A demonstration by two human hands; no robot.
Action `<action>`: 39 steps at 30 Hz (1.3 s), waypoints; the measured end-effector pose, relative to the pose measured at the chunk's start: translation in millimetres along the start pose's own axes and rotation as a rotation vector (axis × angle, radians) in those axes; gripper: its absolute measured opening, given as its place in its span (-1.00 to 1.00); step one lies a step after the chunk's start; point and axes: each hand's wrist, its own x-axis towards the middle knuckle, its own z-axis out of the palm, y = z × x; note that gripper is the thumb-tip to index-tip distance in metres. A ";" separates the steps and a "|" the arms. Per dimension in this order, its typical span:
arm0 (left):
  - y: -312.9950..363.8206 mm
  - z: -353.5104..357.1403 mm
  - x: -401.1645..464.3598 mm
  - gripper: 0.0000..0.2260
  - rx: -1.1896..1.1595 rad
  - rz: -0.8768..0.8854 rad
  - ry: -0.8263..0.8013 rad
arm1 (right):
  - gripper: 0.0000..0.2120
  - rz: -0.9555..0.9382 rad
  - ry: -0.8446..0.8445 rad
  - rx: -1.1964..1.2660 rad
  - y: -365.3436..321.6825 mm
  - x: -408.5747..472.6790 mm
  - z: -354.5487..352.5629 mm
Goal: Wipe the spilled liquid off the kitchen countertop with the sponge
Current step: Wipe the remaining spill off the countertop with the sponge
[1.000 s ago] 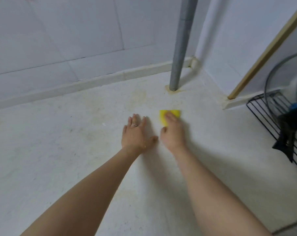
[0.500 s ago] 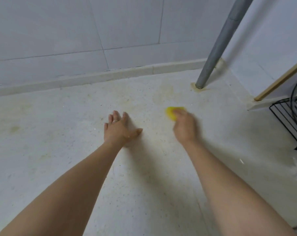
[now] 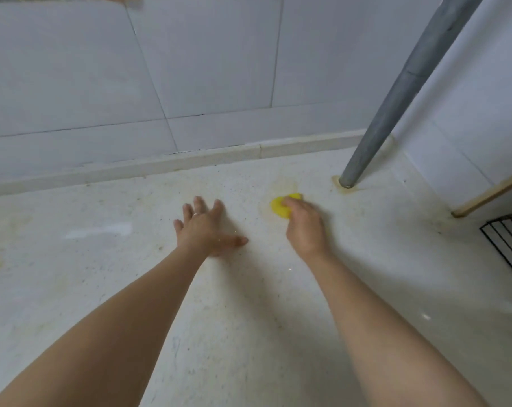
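The right hand (image 3: 306,227) curls over a yellow sponge (image 3: 281,207), fingers bent round its near edge and pressing it to the worktop (image 3: 248,318), while the left hand (image 3: 203,230) lies flat beside it, fingers spread and thumb out toward the right hand, holding nothing. The sponge sits just ahead of the right hand's knuckles, on the edge of a faint yellowish stain (image 3: 281,185) that runs on toward the foot of a grey pole (image 3: 395,104) standing further ahead and to the right. To wipe well here, the judgement is to keep the sponge's whole face flat under even pressure, work in overlapping strokes from the stain's outer edge inward so the liquid is gathered and not spread, and carry the strokes up to the pole's base, where residue seems to collect; the left hand serves as a brace and is best kept off the wet patch. Much is hard to read: the spill is only a pale tint on a speckled surface, so its true extent is unclear, and a whitish streak left of the left hand may be glare or moisture. Most of the sponge is covered by fingers. A black wire rack (image 3: 510,245) far right of the right hand is cut off by the frame.
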 end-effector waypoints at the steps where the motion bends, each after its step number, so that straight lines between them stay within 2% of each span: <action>1: -1.3 2.5 0.6 -0.09 -0.001 0.006 -0.003 | -0.54 0.094 0.040 -0.001 11.9 15.2 -6.4; 3: -4.4 4.4 4.7 -0.08 0.004 0.003 -0.003 | -0.54 0.335 0.128 -0.003 20.7 46.6 -14.1; 4: -4.7 5.4 6.1 -0.07 0.007 0.001 -0.001 | -0.54 0.385 0.127 0.001 11.4 54.5 -10.9; 5: -4.3 6.2 7.8 -0.07 0.009 -0.005 0.004 | -0.54 0.354 0.067 0.023 -8.0 57.1 -1.3; 8: -1.7 5.3 8.1 -0.06 0.005 -0.018 0.018 | -0.58 -0.015 -0.190 0.168 -61.5 34.0 37.0; 10: -4.0 3.1 3.8 -0.08 -0.009 0.011 0.025 | -0.61 -0.109 -0.230 0.204 -56.7 25.7 34.1; 12: -13.1 -1.1 -2.4 -0.12 -0.042 0.044 0.043 | -0.59 0.044 -0.151 0.134 -28.4 39.6 10.6; 14: -32.5 -5.3 -11.6 -0.06 -0.068 -0.008 0.054 | -0.58 0.289 -0.016 -0.014 -12.9 47.6 -3.9; 15: -46.9 -6.0 -17.1 -0.01 -0.065 -0.050 0.059 | -0.58 0.305 -0.027 -0.034 -27.7 41.2 1.9; 16: -59.0 -5.8 -21.1 0.02 -0.057 -0.081 0.064 | -0.59 0.212 -0.086 0.013 -50.6 29.8 15.5; 18: -80.8 -4.2 -28.8 0.04 -0.061 -0.121 0.058 | -0.61 -0.104 -0.299 0.122 -97.4 -9.7 49.0; 20: -93.8 -2.7 -36.9 0.05 -0.053 -0.119 0.037 | -0.62 -0.242 -0.306 0.157 -104.4 -23.8 55.2; 24: -97.1 2.6 -52.8 0.06 -0.052 -0.063 -0.006 | -0.65 0.144 -0.096 -0.078 -56.9 8.3 26.0; 25: -97.0 4.7 -57.7 0.06 -0.061 -0.062 -0.009 | -0.64 0.162 -0.086 -0.093 -67.3 1.5 31.2; 26: -93.4 5.9 -58.2 0.06 -0.066 -0.057 -0.009 | -0.64 0.081 -0.121 -0.046 -85.7 -9.1 40.4; 28: -94.3 8.4 -66.7 0.05 -0.080 -0.039 -0.014 | -0.65 -0.139 -0.303 0.063 -122.4 -48.3 65.4; 29: -95.8 8.5 -69.6 0.03 -0.090 -0.030 -0.014 | -0.66 -0.201 -0.325 0.106 -126.2 -59.3 71.0; 30: -98.8 8.5 -72.8 0.02 -0.100 -0.026 -0.017 | -0.67 -0.203 -0.297 0.122 -121.5 -59.2 64.9; 34: -121.4 9.4 -94.8 0.03 -0.132 -0.007 -0.011 | -0.69 0.061 -0.130 -0.099 -87.7 -49.4 35.2; 35: -125.6 10.8 -99.8 0.03 -0.133 -0.002 -0.010 | -0.67 0.050 -0.149 -0.125 -101.1 -60.5 38.1; 38: -135.9 17.0 -114.1 -0.03 -0.148 0.019 -0.018 | -0.62 -0.234 -0.346 -0.047 -152.3 -117.2 68.2; 39: -140.6 18.1 -119.6 -0.04 -0.148 0.034 -0.019 | -0.63 -0.283 -0.321 -0.027 -154.8 -128.6 71.7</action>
